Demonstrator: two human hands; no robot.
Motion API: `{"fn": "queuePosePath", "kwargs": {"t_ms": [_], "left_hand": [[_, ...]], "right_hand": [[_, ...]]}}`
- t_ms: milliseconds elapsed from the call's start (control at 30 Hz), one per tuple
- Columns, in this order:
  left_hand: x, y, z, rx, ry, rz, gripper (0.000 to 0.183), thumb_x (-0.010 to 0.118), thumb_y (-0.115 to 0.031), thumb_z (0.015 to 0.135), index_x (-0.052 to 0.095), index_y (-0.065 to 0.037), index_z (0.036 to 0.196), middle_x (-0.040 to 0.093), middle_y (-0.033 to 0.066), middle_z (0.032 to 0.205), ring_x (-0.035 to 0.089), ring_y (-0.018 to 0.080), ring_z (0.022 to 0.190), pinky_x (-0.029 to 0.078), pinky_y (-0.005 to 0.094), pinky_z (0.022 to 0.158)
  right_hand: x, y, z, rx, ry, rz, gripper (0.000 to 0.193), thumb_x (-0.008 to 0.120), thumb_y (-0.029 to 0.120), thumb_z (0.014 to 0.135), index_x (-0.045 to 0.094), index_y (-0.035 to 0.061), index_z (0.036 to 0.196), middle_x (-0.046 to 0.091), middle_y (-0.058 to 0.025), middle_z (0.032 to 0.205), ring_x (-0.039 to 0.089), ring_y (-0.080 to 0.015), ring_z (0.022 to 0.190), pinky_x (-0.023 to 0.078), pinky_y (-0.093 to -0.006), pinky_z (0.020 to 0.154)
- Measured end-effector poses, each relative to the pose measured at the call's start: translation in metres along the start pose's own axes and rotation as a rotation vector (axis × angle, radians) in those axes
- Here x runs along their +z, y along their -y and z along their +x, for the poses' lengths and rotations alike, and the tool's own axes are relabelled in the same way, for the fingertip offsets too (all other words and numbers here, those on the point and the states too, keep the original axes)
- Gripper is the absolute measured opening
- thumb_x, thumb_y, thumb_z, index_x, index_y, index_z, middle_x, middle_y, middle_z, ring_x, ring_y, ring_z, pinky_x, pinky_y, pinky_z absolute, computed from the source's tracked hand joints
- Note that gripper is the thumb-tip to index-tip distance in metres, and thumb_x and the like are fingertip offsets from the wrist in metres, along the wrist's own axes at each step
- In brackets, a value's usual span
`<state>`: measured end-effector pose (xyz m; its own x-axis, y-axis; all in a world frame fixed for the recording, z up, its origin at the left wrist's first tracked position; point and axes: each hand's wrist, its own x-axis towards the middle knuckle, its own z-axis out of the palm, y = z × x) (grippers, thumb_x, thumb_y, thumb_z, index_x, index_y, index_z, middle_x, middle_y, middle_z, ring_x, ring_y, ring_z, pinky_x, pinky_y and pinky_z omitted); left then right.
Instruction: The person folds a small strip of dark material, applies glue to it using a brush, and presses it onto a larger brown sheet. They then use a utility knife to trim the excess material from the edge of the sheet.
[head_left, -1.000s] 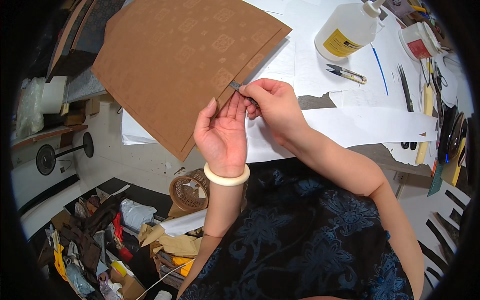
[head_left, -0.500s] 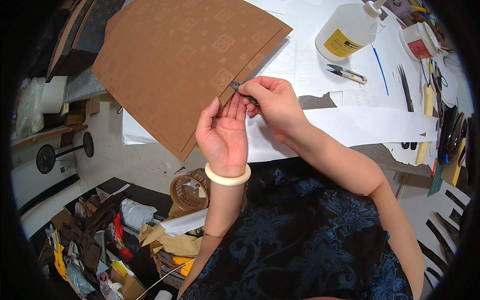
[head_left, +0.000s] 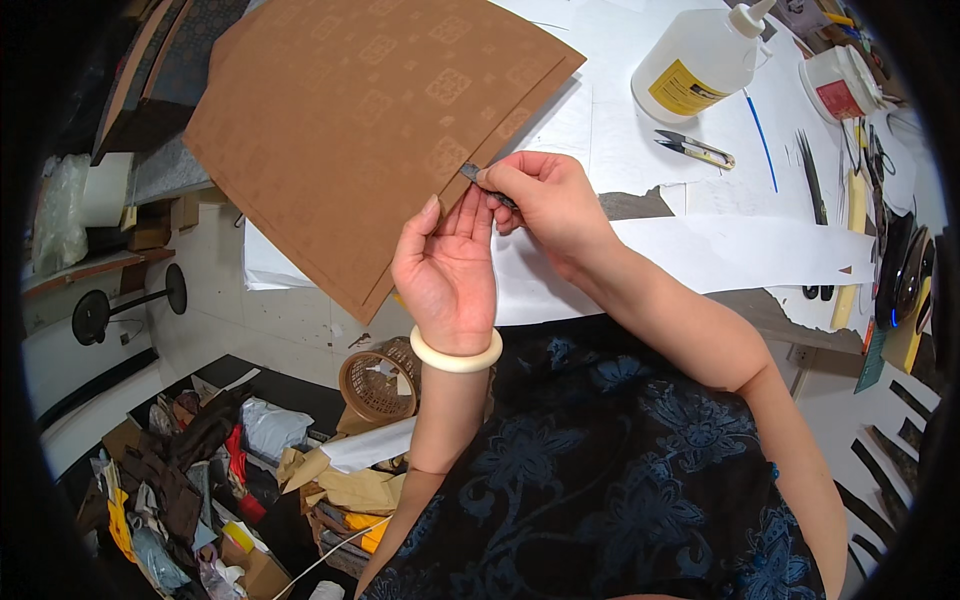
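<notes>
A large brown panel with a faint pattern of square motifs and a line along its border lies tilted over the table's left part. My left hand, palm up with a cream bangle at the wrist, grips its near right edge, thumb on top and fingertips partly hidden at the edge. Between thumb and fingers, my right hand pinches a small dark, flat-ended piece. Its tip touches the panel's border just beyond my left fingertips. Whether it is a tool or a folded strip, I cannot tell.
White paper covers the worktable. A squeeze bottle, thread snips, a blue stick, tweezers and a white tub stand or lie right. Below left are a wicker basket and a scrap pile.
</notes>
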<state>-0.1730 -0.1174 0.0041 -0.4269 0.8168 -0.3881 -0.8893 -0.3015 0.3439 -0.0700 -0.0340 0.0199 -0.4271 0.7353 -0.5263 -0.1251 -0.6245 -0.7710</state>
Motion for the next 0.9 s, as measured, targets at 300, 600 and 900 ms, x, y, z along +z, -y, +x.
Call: {"fn": "queuePosePath", "kwargs": {"t_ms": [300, 600, 900], "left_hand": [[0.0, 0.0, 0.0, 0.01, -0.017, 0.027, 0.034, 0.057, -0.008, 0.1, 0.06, 0.009, 0.129, 0.063, 0.0242, 0.136, 0.058, 0.0351, 0.132, 0.046, 0.0492, 0.116], [0.0, 0.003, 0.0, 0.02, -0.043, 0.063, 0.029, 0.057, -0.006, 0.1, 0.061, 0.009, 0.124, 0.066, 0.0234, 0.129, 0.062, 0.0336, 0.125, 0.051, 0.0468, 0.108], [0.003, 0.004, 0.0, 0.03, -0.073, 0.067, 0.026, 0.057, -0.007, 0.1, 0.062, 0.009, 0.119, 0.067, 0.0234, 0.127, 0.063, 0.0334, 0.122, 0.053, 0.0469, 0.105]], "right_hand": [[-0.001, 0.004, 0.005, 0.059, 0.027, -0.118, 0.023, 0.073, 0.023, 0.099, 0.071, 0.003, 0.088, 0.068, -0.0016, 0.078, 0.061, -0.0077, 0.067, 0.051, -0.0234, 0.065], [0.003, 0.001, 0.011, 0.022, -0.006, -0.09, 0.024, 0.074, 0.018, 0.095, 0.07, -0.0018, 0.081, 0.068, -0.0062, 0.072, 0.062, -0.0108, 0.062, 0.051, -0.0259, 0.058], [0.0, 0.003, 0.012, 0.032, 0.009, -0.161, 0.024, 0.075, 0.021, 0.095, 0.072, -0.0018, 0.088, 0.071, -0.0067, 0.077, 0.064, -0.0108, 0.065, 0.053, -0.0256, 0.059]]}}
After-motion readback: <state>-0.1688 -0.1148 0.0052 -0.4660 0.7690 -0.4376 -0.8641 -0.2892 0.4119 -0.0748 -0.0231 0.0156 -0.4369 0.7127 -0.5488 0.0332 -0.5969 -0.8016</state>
